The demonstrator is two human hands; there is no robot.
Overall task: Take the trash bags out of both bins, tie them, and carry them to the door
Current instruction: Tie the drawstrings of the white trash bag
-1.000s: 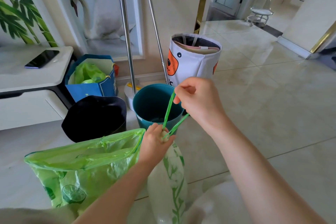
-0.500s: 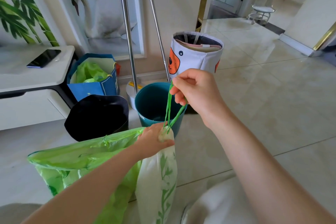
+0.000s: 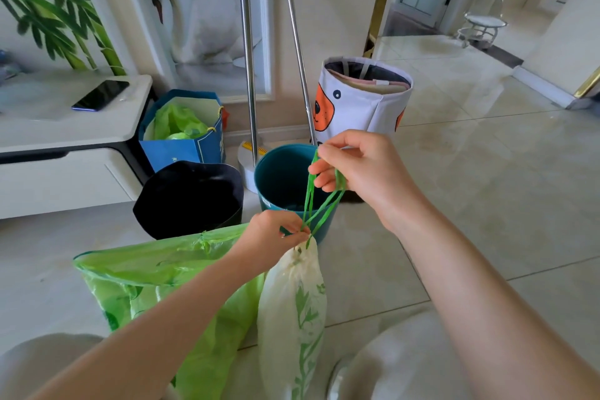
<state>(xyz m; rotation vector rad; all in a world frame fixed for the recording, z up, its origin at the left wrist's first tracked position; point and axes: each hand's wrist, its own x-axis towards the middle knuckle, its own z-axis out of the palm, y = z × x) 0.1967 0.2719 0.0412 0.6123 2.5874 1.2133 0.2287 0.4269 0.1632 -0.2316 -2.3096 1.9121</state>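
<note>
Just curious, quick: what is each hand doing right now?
Left hand: fingers pinch the gathered neck of the white bag.
Right hand: fingers curled round the green drawstring, pulling it up.

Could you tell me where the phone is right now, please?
The phone lies at the head view's upper left, on the white cabinet, left of the blue paper bag.

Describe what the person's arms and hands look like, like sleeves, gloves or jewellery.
Both forearms are bare up to the frame edge, with no sleeve showing. The left hand and right hand wear no gloves, and no ring, watch or bracelet is visible. Fingernails are short and unpainted where they show.
</note>
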